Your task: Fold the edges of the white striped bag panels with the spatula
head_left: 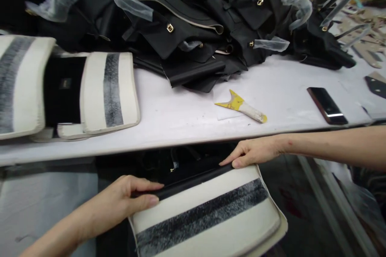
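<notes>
Both hands, left hand (129, 198) and right hand (253, 152), pinch a black strip (193, 180) along a cream padded board's (211, 217) top edge, seemingly pressing it down; next needs even pressure.

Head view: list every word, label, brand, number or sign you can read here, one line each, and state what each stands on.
No text can be read in this picture.
Small square label on the black piece between the cream pads: too small and blurred to read.
Phone on the white table: dark screen, nothing legible.
Yellow scraper: smudged marks only, no letters.
Cream pad under the left hand and right hand: a dark stripe, no writing.
</notes>
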Demonstrator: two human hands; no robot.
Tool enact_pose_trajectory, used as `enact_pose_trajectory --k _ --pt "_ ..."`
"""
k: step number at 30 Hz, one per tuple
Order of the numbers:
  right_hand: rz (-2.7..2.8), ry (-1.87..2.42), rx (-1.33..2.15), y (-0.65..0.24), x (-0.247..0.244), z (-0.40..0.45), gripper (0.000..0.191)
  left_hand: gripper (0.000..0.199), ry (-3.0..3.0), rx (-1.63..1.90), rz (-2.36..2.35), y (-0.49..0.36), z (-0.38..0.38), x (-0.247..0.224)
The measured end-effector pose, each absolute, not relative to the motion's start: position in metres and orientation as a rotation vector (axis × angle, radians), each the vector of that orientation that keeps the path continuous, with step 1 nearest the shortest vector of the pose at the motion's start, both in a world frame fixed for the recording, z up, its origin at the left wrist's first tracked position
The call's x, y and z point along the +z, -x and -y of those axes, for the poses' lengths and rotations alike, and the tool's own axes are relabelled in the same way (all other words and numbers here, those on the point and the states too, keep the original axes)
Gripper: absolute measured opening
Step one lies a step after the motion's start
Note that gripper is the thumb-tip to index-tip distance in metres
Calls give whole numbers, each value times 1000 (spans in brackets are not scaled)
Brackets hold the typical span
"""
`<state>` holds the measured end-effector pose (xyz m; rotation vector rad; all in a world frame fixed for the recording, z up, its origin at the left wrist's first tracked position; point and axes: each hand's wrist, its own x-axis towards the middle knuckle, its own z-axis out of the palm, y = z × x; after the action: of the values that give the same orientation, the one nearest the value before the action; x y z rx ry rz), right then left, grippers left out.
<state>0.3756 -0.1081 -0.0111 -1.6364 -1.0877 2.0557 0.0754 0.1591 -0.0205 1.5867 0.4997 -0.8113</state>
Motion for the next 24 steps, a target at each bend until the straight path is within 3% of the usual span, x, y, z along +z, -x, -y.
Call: enact_pose_trajectory --k 8,15,20,24 --pt "1438 1652 1830 -318 -8 59 40 49 -1937 -574 -499 -86 -138 -19" --pt "1638 1932 1270 -287 6 60 37 7 -2382 9 -220 -88 -73 16" --pt "832 1895 521 -290 -4 153 41 14 -2335 50 112 -84 22 33" --pt "29 1822 388 -262 -56 230 54 16 -2519 -88 182 -90 73 27"
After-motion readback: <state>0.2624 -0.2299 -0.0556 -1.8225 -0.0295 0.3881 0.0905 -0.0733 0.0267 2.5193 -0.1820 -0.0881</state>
